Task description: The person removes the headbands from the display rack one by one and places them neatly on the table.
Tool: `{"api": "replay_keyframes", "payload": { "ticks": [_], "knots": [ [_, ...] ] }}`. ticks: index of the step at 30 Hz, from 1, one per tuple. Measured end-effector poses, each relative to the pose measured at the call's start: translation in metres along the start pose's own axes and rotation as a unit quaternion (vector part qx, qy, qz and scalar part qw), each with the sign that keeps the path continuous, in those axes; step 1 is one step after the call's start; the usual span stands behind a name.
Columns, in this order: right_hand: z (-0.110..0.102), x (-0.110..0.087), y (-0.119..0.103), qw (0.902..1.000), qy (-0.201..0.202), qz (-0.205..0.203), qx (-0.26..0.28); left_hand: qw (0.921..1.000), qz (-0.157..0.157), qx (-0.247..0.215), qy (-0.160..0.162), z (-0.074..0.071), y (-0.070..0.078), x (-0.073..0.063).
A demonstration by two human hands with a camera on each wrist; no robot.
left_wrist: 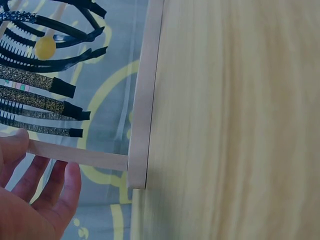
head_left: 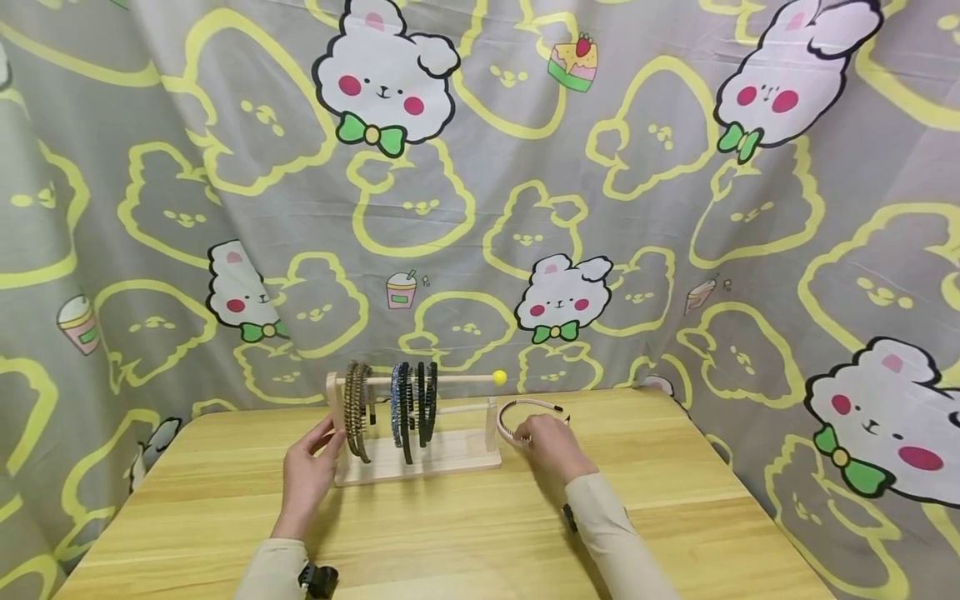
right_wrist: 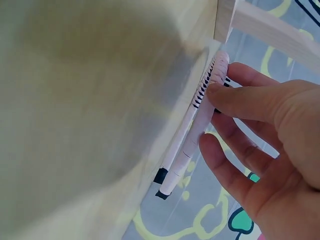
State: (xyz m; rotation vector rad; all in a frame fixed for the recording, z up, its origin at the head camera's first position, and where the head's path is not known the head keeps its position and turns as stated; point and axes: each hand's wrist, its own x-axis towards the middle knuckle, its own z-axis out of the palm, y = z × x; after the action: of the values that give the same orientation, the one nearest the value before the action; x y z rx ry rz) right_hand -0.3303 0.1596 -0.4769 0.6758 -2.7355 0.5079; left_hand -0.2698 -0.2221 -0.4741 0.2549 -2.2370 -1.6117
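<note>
Sleeves, beige: left sleeve [head_left: 273,571] and right sleeve [head_left: 618,525] come in at the near edge, black device [head_left: 322,581] at the left wrist. Bench [head_left: 450,533] below, pale wood grain.

Left hand [head_left: 307,471]: fingers around the left upright [left_wrist: 82,155] of the wooden rack [head_left: 457,457], thumb on one side, other fingers on the opposite side. Right hand [head_left: 555,446]: fingers closed down to a pinch on the pale pink headband [right_wrist: 187,150]; teeth on the inside, black tips at the ends. Headband sits just right of the rack, well apart from the rods; can't tell if it touches the bench.

Rack stands on the bench. Upper rod [head_left: 465,379] has a yellow ball [head_left: 499,377] at its right end; lower rod [head_left: 465,408] meets the short right upright [head_left: 491,425]. Brown glitter headbands [head_left: 354,417] hang around the upper rod near the left upright; blue glitter headband [head_left: 396,408] and black headbands [head_left: 431,400] hang mid-rod.

Behind: grey curtain [head_left: 660,233], yellow-outlined characters, white rabbits with green bows.
</note>
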Motion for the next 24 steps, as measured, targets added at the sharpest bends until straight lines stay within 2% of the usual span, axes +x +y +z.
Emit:
{"api": "replay_keyframes", "payload": {
  "ticks": [7, 15, 24],
  "knots": [
    [0.001, 0.015, 0.005, 0.9995, -0.010, -0.027, -0.014, 0.9999, -0.003, -0.009, -0.011, -0.001, -0.001, 0.001],
    [0.008, 0.023, 0.010, 0.9988, -0.041, -0.016, -0.020, 0.9997, -0.004, -0.009, -0.020, -0.003, -0.001, 0.001],
    [0.016, 0.024, 0.013, 0.9982, -0.058, -0.005, -0.009, 0.9999, 0.014, -0.003, -0.003, 0.000, -0.004, 0.005]
  ]
}}
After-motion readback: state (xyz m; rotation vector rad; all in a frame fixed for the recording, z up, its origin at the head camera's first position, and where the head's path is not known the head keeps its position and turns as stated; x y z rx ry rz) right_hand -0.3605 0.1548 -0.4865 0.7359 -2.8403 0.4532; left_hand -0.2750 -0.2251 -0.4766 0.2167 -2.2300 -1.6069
